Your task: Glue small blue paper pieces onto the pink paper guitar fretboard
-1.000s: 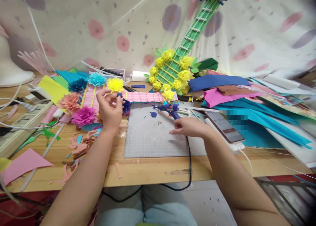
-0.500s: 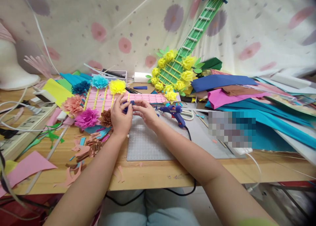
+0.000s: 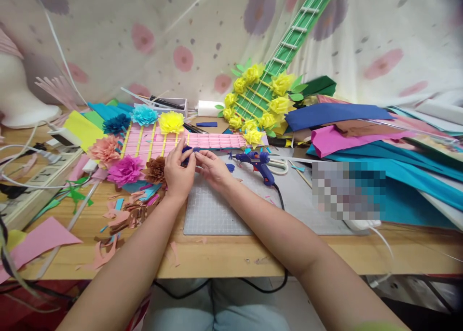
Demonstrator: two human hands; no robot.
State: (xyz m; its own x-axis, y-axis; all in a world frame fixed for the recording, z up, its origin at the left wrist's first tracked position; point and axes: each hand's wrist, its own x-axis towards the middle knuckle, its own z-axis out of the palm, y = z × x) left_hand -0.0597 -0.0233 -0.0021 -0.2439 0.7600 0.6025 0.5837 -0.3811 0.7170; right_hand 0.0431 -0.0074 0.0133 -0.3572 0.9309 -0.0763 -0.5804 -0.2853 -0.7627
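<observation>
Close together at the edge of a pink paper guitar, my two hands meet on a small dark blue crepe paper piece, mostly covered by fingers. My left hand is closed on it beside a brown paper flower. With fingertips pinched, my right hand touches the right side of the blue paper. Yellow, light blue, dark blue, peach and magenta paper flowers sit around the guitar body. A blue glue gun lies right of my right hand.
Under my hands is a grey cutting mat. Paper scraps and a power strip lie left. A green paper guitar with yellow flowers leans behind. Coloured paper sheets pile up right; a black cord hangs over the table edge.
My right fingers have drawn down and pinched closer at the blue paper. A small blue scrap shows more clearly on the mat beside the glue gun. The view has shifted slightly.
</observation>
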